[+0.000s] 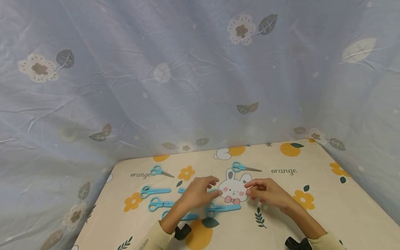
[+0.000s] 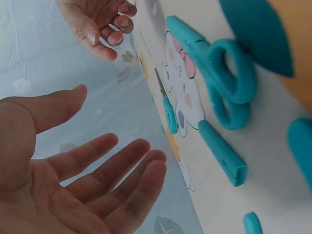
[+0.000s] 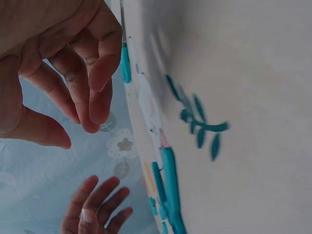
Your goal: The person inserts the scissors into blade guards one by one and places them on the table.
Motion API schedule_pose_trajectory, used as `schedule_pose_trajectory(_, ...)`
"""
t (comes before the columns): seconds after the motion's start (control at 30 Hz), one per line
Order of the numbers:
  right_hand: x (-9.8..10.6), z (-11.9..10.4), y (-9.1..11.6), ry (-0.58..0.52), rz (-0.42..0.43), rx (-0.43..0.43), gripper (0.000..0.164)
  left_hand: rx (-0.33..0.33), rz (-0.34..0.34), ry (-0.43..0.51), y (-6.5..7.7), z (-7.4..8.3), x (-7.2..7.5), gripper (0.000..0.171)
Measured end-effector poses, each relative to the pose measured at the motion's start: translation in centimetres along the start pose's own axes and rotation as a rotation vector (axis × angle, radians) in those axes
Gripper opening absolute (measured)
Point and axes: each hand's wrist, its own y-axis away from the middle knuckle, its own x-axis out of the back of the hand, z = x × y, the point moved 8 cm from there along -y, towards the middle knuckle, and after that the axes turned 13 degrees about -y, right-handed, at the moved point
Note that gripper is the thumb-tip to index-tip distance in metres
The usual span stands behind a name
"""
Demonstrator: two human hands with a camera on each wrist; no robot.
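My left hand [image 1: 197, 193] hovers over the middle of the table, fingers spread and relaxed, holding nothing. Opposite it, my right hand [image 1: 271, 193] is raised with loosely bent fingers and an empty grasp. Between and below them lies a pair of light-blue scissors [image 1: 226, 208] with a blue sheath over its blades. A loose blue sheath [image 2: 223, 153] rests beside it in the left wrist view, partly hidden by my left hand in the head view. Beyond the hands are scissors with bare blades [image 1: 245, 167]. Another bare-bladed pair [image 1: 161, 172] lies at the back left.
Left of my left hand lie more sheathed scissors [image 1: 156, 191], another such pair [image 1: 160, 204] and a third [image 1: 187, 217], partly behind my forearm. The cream tablecloth [image 1: 337, 208] has printed rabbits, oranges and flowers. A blue-grey curtain [image 1: 200, 104] hangs behind the table.
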Motion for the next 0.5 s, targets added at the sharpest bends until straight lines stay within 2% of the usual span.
schedule_pose_trajectory(0.23,0.0,-1.3,-0.6,0.034,0.007,0.011,0.047,-0.03,0.034,-0.02,-2.0,0.4,0.4,0.054)
schedule_pose_trajectory(0.5,-0.2,-1.9,-1.3,0.026,0.023,0.01,0.048,-0.044,0.016,0.014,-4.1,0.2,0.0,0.059)
